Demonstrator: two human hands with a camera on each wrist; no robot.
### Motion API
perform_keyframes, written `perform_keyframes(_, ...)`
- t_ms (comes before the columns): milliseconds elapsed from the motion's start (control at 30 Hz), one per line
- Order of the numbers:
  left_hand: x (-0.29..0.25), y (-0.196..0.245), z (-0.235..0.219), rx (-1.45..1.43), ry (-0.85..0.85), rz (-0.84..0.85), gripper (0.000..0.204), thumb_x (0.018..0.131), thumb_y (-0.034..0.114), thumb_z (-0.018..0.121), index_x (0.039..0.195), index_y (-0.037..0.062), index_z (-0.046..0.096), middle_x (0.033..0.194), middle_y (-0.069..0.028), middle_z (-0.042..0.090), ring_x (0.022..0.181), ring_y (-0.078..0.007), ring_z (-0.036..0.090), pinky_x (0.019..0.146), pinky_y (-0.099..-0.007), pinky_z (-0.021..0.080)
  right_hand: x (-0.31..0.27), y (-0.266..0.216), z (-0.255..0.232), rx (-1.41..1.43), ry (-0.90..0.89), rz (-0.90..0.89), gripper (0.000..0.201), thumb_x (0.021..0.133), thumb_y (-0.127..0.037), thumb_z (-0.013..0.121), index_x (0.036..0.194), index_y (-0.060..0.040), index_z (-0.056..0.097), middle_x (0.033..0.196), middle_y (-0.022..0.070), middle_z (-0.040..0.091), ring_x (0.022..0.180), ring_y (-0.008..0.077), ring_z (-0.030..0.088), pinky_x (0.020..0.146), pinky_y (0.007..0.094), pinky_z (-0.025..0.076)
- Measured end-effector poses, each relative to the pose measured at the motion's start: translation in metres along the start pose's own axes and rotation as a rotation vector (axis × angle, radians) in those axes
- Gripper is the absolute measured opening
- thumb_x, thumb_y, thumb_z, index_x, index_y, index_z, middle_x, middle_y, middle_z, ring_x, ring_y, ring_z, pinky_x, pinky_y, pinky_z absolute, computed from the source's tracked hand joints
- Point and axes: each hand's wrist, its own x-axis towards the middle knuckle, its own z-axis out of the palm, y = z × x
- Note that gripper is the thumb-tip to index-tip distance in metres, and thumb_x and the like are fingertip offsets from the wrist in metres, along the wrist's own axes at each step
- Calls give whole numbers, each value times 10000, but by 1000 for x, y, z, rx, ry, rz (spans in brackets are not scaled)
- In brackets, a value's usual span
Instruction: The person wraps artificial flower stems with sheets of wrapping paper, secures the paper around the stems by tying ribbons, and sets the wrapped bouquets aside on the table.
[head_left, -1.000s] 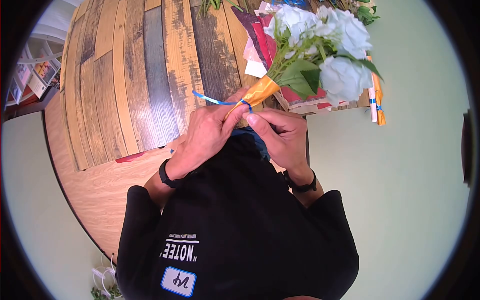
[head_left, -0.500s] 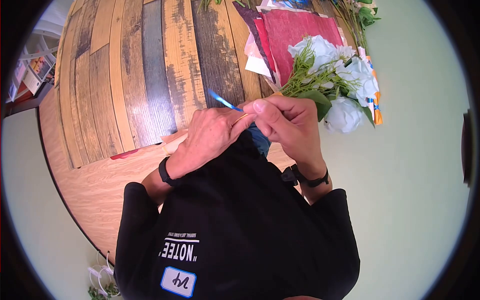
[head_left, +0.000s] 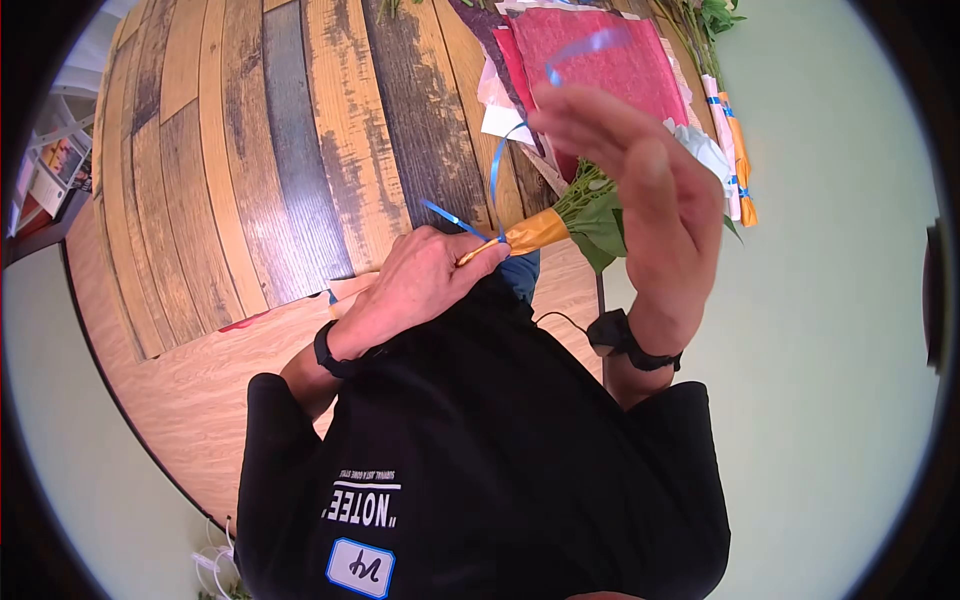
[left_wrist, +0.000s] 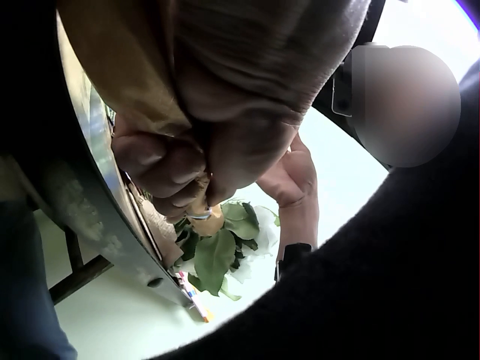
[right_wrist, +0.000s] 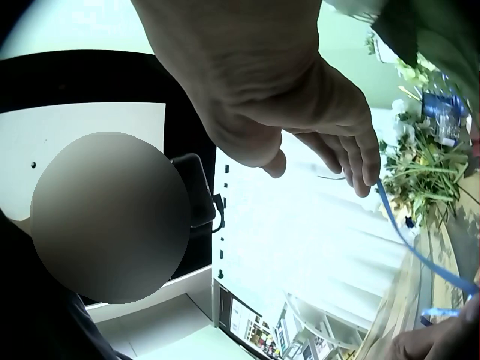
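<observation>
My left hand grips the lower end of a bouquet's golden-yellow paper wrap, thumb lying along it. White flowers and green leaves fan out from the wrap to the right, partly hidden behind my right hand. A blue ribbon is looped round the wrap beside the left thumb. One short tail sticks out over the table. The longer tail runs up to the right fingertips, and its loose end shows beyond them. That hand is raised, fingers stretched and thumb apart, as the right wrist view also shows.
The wood-plank table extends ahead and left. Red wrapping sheets lie stacked behind the bouquet. Wrapped flower bunches tied with blue ribbon lie at the table's right edge. A rack with printed sheets stands at far left.
My right hand has left the knot area and risen to the right, drawing out a long ribbon tail as its fingers straightened. The left hand keeps its grip; the bouquet has turned and lowered slightly.
</observation>
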Motion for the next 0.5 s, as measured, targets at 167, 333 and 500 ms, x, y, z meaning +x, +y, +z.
perform_keyframes(167, 1, -2, -8, -109, -86, -112, 476, 1007, 434, 592, 849, 6, 727, 532, -182, 472, 473, -330, 479, 515, -431, 411, -41, -3, -22, 251, -559, 88, 226, 904, -45, 684, 1099, 69, 688, 1061, 183, 720, 908, 268, 704, 813, 340, 547)
perform_keyframes(333, 4, -14, -14, -266, -161, -184, 530, 1015, 472, 579, 824, -7, 705, 521, -98, 401, 480, -175, 406, 501, -382, 378, -96, 42, -25, 133, -763, 461, 179, 960, -10, 600, 1087, 48, 711, 960, 161, 728, 811, 201, 709, 707, 330, 556)
perform_keyframes(500, 5, -19, -11, -557, -287, -279, 548, 1025, 481, 569, 788, 3, 697, 526, 13, 409, 501, -64, 385, 465, -307, 327, -131, 113, -3, 155, -25, 566, 216, 992, 4, 556, 1176, 19, 668, 975, 92, 686, 792, 128, 626, 689, 274, 509)
